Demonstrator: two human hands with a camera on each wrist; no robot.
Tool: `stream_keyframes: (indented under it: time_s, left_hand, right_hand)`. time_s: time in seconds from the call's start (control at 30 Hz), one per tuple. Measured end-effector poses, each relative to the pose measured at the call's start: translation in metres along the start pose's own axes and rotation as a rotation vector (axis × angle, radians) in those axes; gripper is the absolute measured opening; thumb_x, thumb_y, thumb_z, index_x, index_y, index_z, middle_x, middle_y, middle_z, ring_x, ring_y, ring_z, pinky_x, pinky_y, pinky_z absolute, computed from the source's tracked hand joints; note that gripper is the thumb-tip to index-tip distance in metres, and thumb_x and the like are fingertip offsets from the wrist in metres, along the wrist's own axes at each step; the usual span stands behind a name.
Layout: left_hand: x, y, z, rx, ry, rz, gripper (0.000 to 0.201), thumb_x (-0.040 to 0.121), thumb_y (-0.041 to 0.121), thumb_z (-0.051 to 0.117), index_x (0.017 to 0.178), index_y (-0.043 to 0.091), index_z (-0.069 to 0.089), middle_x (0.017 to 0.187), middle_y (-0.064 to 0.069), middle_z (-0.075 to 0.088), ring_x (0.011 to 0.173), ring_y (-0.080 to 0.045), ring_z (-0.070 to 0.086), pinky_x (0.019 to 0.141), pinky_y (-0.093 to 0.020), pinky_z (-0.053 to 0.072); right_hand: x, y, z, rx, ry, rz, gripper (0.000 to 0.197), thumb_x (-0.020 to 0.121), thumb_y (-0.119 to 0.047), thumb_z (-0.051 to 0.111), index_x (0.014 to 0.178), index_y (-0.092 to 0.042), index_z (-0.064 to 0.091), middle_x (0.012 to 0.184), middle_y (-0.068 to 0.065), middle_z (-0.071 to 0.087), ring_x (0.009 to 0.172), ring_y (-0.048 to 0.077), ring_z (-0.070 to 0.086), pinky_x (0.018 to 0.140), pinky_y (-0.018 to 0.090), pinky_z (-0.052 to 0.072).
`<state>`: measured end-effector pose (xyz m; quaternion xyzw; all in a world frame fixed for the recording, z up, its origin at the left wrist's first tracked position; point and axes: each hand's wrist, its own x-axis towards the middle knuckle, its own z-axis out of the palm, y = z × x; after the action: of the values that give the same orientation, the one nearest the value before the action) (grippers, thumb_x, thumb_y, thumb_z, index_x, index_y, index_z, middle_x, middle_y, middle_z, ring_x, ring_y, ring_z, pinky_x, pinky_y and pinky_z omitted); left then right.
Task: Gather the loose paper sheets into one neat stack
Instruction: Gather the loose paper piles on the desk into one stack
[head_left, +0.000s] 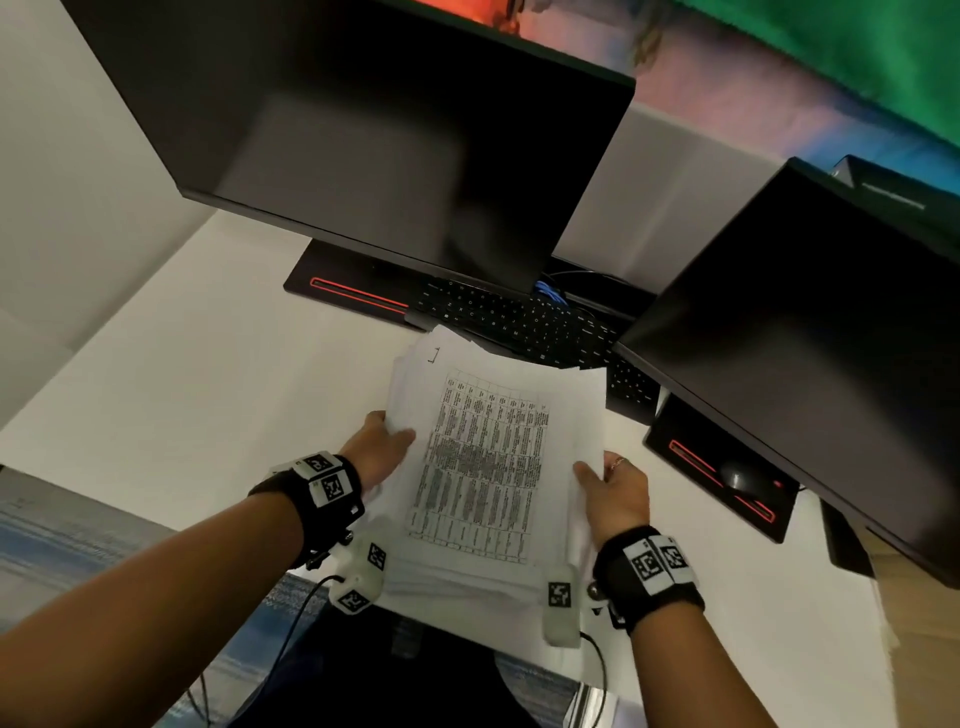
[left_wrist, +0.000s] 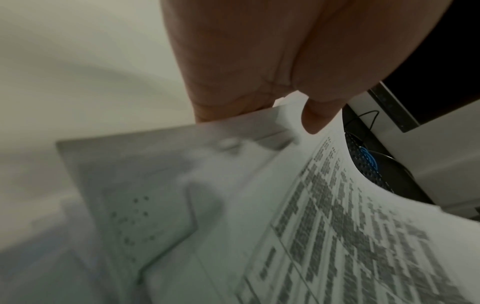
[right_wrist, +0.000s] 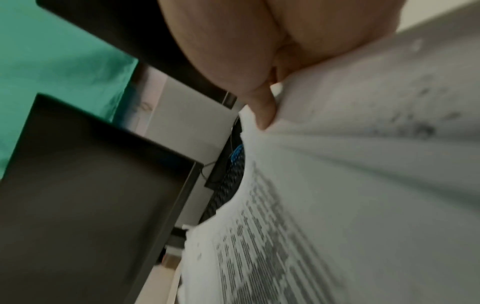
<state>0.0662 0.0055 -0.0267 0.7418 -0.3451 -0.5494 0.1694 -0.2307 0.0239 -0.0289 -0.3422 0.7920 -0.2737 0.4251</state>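
I hold a stack of paper sheets (head_left: 483, 467) in both hands, lifted above the near edge of the white counter (head_left: 218, 395). My left hand (head_left: 382, 449) grips the stack's left edge, thumb curled onto the top sheet, fingers hidden beneath. My right hand (head_left: 615, 493) grips the right edge the same way, thumb on top. The top sheet carries a printed table of small text. The sheets are uneven, with corners fanning out at the far end. Beyond the stack lies a black keyboard (head_left: 524, 322), partly under two dark monitors: one at far centre (head_left: 363, 135), one at right (head_left: 810, 332). A black mouse (head_left: 740, 475) sits on the right monitor's base. No containers are visible.
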Motion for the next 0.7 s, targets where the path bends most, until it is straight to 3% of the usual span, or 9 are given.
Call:
stream_keyframes:
  time_s: [0.1,0.17,0.23,0.3,0.47,0.53,0.7]
  left_hand:
    - [-0.002,0.001,0.0,0.006,0.007,-0.003,0.053,0.1,0.033,0.054,0.144,0.008,0.036,0.112,-0.008,0.059,0.099,-0.028,0.057,0.085,-0.035,0.045]
    - [-0.002,0.001,-0.001,0.008,0.004,0.002,0.053,0.1,0.032,0.054,0.143,0.007,0.036,0.112,-0.009,0.059,0.1,-0.028,0.057,0.087,-0.036,0.046]
    - [-0.003,0.002,-0.001,0.013,-0.004,0.004,0.053,0.101,0.033,0.053,0.143,0.007,0.034,0.112,-0.009,0.058,0.1,-0.029,0.058,0.09,-0.039,0.048]
    - [-0.002,0.001,-0.002,0.016,-0.02,0.004,0.053,0.101,0.035,0.051,0.143,0.008,0.033,0.11,-0.008,0.059,0.097,-0.029,0.059,0.09,-0.043,0.05]
    - [-0.004,0.0,0.005,-0.032,0.025,0.006,0.05,0.103,0.033,0.049,0.142,0.005,0.033,0.115,-0.01,0.06,0.097,-0.028,0.058,0.081,-0.037,0.046]
    - [-0.006,0.001,0.008,-0.024,0.032,0.017,0.052,0.103,0.032,0.048,0.143,0.005,0.03,0.122,-0.015,0.06,0.102,-0.033,0.06,0.08,-0.037,0.046]
    - [-0.004,0.005,0.005,0.007,0.023,0.037,0.054,0.102,0.031,0.049,0.145,0.006,0.029,0.121,-0.015,0.061,0.093,-0.027,0.059,0.076,-0.035,0.046]
  right_hand:
    - [0.016,0.009,-0.017,-0.043,-0.036,0.003,0.032,0.093,-0.018,0.063,0.122,-0.006,0.059,0.125,0.014,0.066,0.114,0.032,0.063,0.105,0.045,0.048]
    - [0.023,0.013,-0.02,-0.138,-0.038,0.004,0.04,0.093,-0.019,0.061,0.13,-0.005,0.054,0.131,0.012,0.062,0.117,0.03,0.06,0.108,0.045,0.045]
    - [0.022,0.006,-0.015,-0.148,-0.08,-0.001,0.048,0.093,-0.018,0.065,0.136,-0.007,0.048,0.127,0.002,0.057,0.111,0.022,0.057,0.108,0.039,0.044]
    - [0.023,0.003,-0.008,-0.178,-0.133,-0.012,0.047,0.09,-0.012,0.069,0.133,-0.008,0.05,0.12,0.003,0.062,0.105,0.02,0.059,0.1,0.032,0.046]
    - [0.018,0.003,0.013,-0.149,-0.079,-0.031,0.04,0.091,-0.006,0.058,0.131,-0.013,0.054,0.123,0.01,0.067,0.108,0.027,0.066,0.102,0.042,0.051]
    - [0.01,0.009,0.024,-0.232,-0.137,-0.053,0.042,0.094,-0.005,0.052,0.136,-0.009,0.053,0.132,0.012,0.061,0.118,0.028,0.06,0.107,0.039,0.046]
    - [-0.002,0.01,0.031,-0.288,-0.136,-0.003,0.05,0.104,-0.014,0.036,0.151,0.002,0.03,0.159,0.016,0.03,0.146,0.029,0.03,0.118,0.03,0.022]
